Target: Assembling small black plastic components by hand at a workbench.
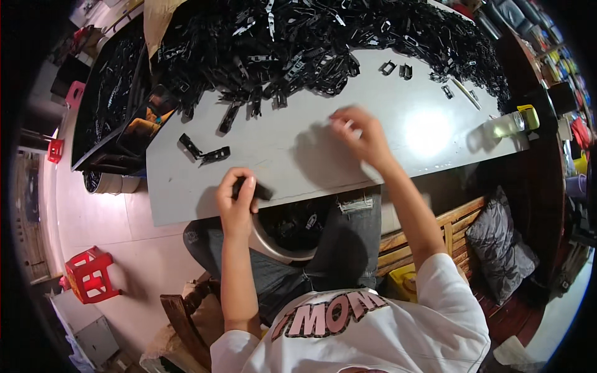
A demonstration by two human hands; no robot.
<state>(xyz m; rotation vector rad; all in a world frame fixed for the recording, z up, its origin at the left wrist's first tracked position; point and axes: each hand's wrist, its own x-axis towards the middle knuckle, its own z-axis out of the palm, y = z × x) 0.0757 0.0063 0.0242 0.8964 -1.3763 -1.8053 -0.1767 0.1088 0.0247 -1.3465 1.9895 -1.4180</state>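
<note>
My left hand (235,202) is closed round a small black plastic part (260,189) by the table's near edge. The part sticks out past the thumb and looks blurred. Over the middle of the grey table, my right hand (364,137) is raised with its fingers curled together. Whatever may be between those fingertips is too small and smeared to make out. Two black parts (214,155) lie beyond my left hand, end to end. Farther off, a large heap of black plastic parts (298,56) covers the table's far side.
A metal basin (280,252) holding black parts rests between my legs, under the table's edge (323,196). At the right stands a clear jar (509,125) with a yellow lid. A black bin (106,146) is at the left; a red stool (92,275) stands on the floor.
</note>
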